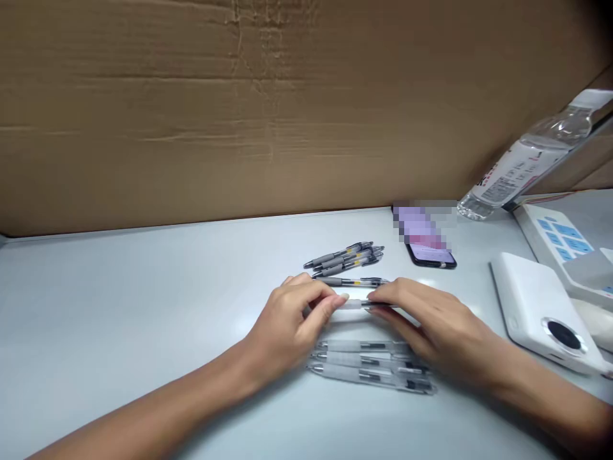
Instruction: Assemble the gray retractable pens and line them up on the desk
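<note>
My left hand point(293, 317) and my right hand point(421, 314) meet over the pale table point(119, 306), both pinching the ends of a translucent pen point(353, 304) held level just above the surface. Beyond it lies a single grey pen point(352, 281), and further back a small bunch of grey pens point(345, 257). Nearer to me, under my hands, three pens in clear sleeves point(373, 364) lie side by side.
A cardboard wall point(268, 102) stands along the table's far edge. A phone point(426, 243) lies at the back right. A plastic water bottle point(527, 160) stands at the right beside a white device point(541, 313) and a white box with blue labels point(560, 239).
</note>
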{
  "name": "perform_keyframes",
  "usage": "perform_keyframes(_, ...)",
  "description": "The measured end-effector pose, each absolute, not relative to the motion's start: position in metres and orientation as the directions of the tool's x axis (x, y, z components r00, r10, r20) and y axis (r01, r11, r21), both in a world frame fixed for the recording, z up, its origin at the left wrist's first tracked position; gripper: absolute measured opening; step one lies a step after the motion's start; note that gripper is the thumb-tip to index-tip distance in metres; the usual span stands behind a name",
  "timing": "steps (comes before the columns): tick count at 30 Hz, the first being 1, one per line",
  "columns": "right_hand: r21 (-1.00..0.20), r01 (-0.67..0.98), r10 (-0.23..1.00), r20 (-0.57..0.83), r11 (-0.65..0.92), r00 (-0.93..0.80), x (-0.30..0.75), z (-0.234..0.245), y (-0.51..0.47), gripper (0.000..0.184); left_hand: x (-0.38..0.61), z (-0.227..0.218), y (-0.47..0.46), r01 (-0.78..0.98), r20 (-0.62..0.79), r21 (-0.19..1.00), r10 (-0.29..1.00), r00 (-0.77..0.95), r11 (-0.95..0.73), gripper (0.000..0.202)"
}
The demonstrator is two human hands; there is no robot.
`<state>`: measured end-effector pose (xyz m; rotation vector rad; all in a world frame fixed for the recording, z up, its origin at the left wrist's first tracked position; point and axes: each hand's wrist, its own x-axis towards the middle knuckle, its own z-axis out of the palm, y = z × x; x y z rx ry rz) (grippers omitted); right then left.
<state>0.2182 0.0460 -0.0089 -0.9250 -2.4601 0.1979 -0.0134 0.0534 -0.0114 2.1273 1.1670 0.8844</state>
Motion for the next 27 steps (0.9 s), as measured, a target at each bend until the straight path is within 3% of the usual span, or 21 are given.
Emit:
perform_keyframes(3, -0.28, 0.584, 0.646, 0.383, 0.762, -0.66, 0.2178, -0.0075, 0.0443, 0.016, -0.0129, -0.0114, 0.0523, 0.504, 0.236, 0.75, 0.885, 0.403, -0.429, 0.033)
perform_keyframes(7, -0.3, 0.586, 0.658, 0.368, 0.753, -0.657, 0.22, -0.006, 0.0472, 0.014, -0.0162, -0.0178, 0.0534, 0.438, 0.338, 0.727, 0.831, 0.442, -0.529, 0.005)
perform_keyframes(8, -0.302, 0.586, 0.659, 0.375, 0.752, -0.652, 0.2207, -0.006, 0.0483, 0.014, -0.017, -0.0192, 0.0538, 0.419, 0.368, 0.718, 0.814, 0.45, -0.556, 0.009)
perform_keyframes(11, -0.301, 0.587, 0.658, 0.394, 0.752, -0.641, 0.2228, -0.006, 0.0508, 0.014, -0.0185, -0.0198, 0.0551, 0.429, 0.371, 0.727, 0.833, 0.411, -0.536, 0.047)
perform_keyframes(12, -0.303, 0.586, 0.658, 0.402, 0.752, -0.636, 0.2235, -0.0059, 0.0513, 0.013, -0.0186, -0.0189, 0.0557, 0.454, 0.351, 0.727, 0.847, 0.4, -0.516, 0.046)
perform_keyframes(14, -0.304, 0.585, 0.657, 0.418, 0.752, -0.628, 0.2248, -0.0054, 0.0518, 0.013, -0.0187, -0.0165, 0.0572, 0.5, 0.306, 0.709, 0.855, 0.418, -0.498, 0.018)
perform_keyframes(17, -0.297, 0.578, 0.646, 0.432, 0.76, -0.629, 0.2262, -0.0043, 0.0522, 0.012, -0.0187, -0.0143, 0.0589, 0.518, 0.282, 0.68, 0.837, 0.469, -0.519, 0.038)
perform_keyframes(21, -0.299, 0.588, 0.658, 0.405, 0.751, -0.635, 0.2266, -0.0037, 0.0528, 0.013, -0.0195, -0.0146, 0.0593, 0.488, 0.308, 0.707, 0.843, 0.441, -0.512, 0.009)
perform_keyframes(24, -0.319, 0.589, 0.669, 0.394, 0.743, -0.631, 0.2264, -0.0041, 0.053, 0.013, -0.0197, -0.0138, 0.0591, 0.462, 0.266, 0.763, 0.872, 0.412, -0.451, 0.028)
perform_keyframes(27, -0.322, 0.582, 0.665, 0.392, 0.747, -0.636, 0.2265, -0.0042, 0.0527, 0.012, -0.0188, -0.0127, 0.0586, 0.495, 0.215, 0.751, 0.871, 0.441, -0.436, 0.019)
